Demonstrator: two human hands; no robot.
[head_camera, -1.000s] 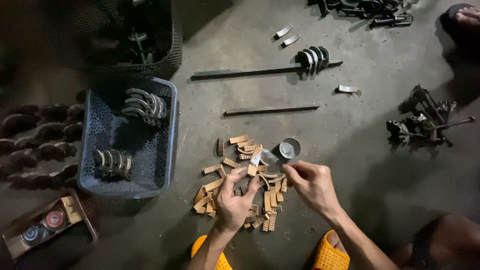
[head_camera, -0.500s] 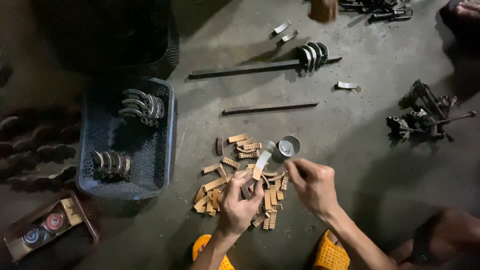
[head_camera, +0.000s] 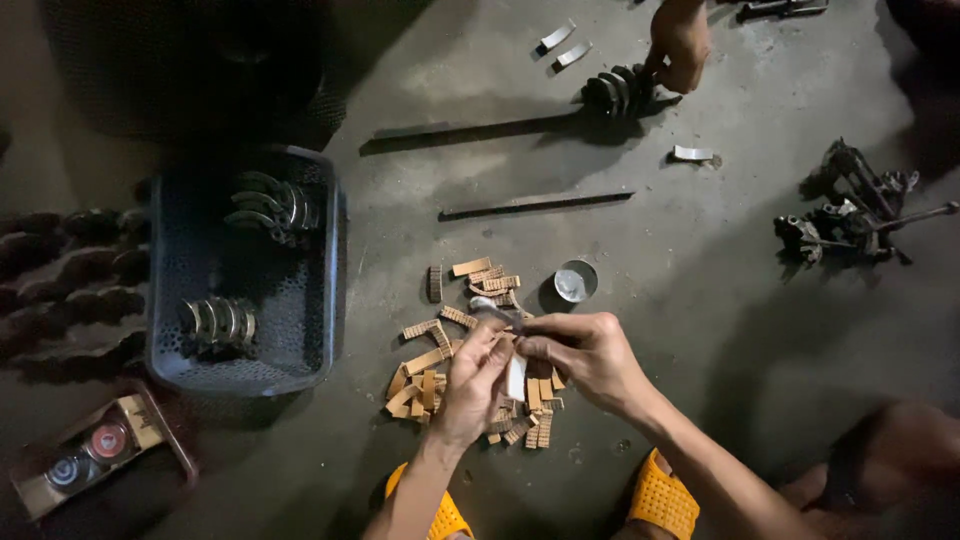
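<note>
**Hands working a curved metal shell over a heap of brown strips**

Hands met over the concrete floor (head_camera: 700, 300), near its lower middle. The left hand (head_camera: 470, 385) and the right hand (head_camera: 585, 355) were both closed, fingertips pinched together on a small pale curved metal shell (head_camera: 515, 378), which hung between them just above a heap of short ribbed brown strips (head_camera: 440, 375). The strips lay scattered on the floor, some touching, some loose at the heap's upper edge. Just beside the heap, to its upper right, stood a small round tin (head_camera: 575, 281) with a shiny inside.

Left of the heap sat a dark plastic basket (head_camera: 320, 300) holding two stacks of curved bearing shells (head_camera: 218, 322). Two long metal bars (head_camera: 535, 204) lay across the floor towards its far edge. At the top edge, another person's hand (head_camera: 682, 45) touched a stack of shells (head_camera: 615, 92). Dark engine parts (head_camera: 850, 215) lay at the right edge, well apart from the heap. Orange sandals (head_camera: 660, 495) showed at the bottom edge, and a small open box (head_camera: 95, 450) at the bottom left corner.
</note>
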